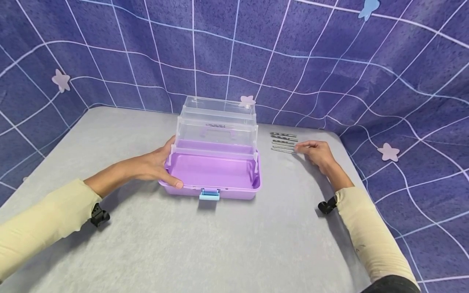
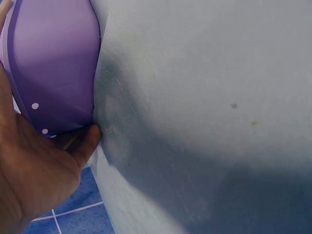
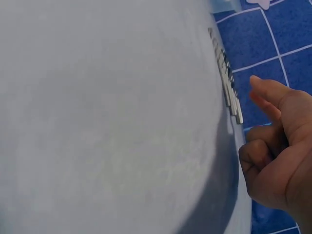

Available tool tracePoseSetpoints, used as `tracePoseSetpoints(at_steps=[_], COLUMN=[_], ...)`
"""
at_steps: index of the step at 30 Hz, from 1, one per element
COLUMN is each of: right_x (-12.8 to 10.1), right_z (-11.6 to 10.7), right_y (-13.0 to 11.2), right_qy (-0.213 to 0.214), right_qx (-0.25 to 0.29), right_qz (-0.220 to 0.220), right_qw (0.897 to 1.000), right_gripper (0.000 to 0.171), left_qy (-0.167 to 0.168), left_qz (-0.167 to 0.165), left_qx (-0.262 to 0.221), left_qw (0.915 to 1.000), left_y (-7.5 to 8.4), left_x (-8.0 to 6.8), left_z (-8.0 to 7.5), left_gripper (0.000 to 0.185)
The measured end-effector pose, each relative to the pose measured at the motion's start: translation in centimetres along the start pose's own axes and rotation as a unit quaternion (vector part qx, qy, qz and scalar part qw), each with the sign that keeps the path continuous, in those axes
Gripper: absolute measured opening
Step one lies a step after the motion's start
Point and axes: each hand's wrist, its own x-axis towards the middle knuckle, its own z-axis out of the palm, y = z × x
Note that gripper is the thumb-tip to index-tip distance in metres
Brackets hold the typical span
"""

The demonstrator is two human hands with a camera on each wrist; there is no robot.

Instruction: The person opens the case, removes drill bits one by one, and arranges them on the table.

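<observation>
The left hand (image 1: 157, 165) clasps the left end of the open purple box (image 1: 214, 173) mid-table – apparently steadying it – while the right hand (image 1: 316, 154), loosely curled and holding nothing, reaches its fingertips to the drill bits (image 1: 283, 142) lined up just right of it.

Purple box (image 1: 212, 173) (blue latch (image 1: 209, 194)), grey table (image 1: 220, 244).

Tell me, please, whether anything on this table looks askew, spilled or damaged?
Nothing stands out. The purple box sits square, its clear tiered trays folded up and open. The drill bits lie in a tidy parallel row beside it. The left hand holds the box's side, and the right hand reaches the bits.
</observation>
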Motion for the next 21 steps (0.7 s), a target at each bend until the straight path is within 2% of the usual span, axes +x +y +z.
tracePoseSetpoints(at_steps=[8, 15, 21], right_x=[0.6, 1.0, 1.1], right_z=[0.7, 1.7, 2.6], right_y=[-1.4, -3.0, -4.7], right_qy=[-0.001, 0.006, -0.013], right_qx=[-0.005, 0.03, 0.064], right_qz=[-0.009, -0.031, -0.048], right_qw=[1.0, 0.999, 0.997], right_gripper=[0.037, 0.013, 0.012], left_qy=[-0.002, -0.002, 0.001], left_qz=[-0.004, 0.0, 0.003], left_qx=[-0.004, -0.005, 0.001], left_qw=[1.0, 1.0, 1.0], left_y=[-0.1, 0.1, 0.1], left_x=[0.1, 0.0, 0.0], left_z=[0.0, 0.1, 0.1], left_gripper=[0.147, 0.146, 0.146])
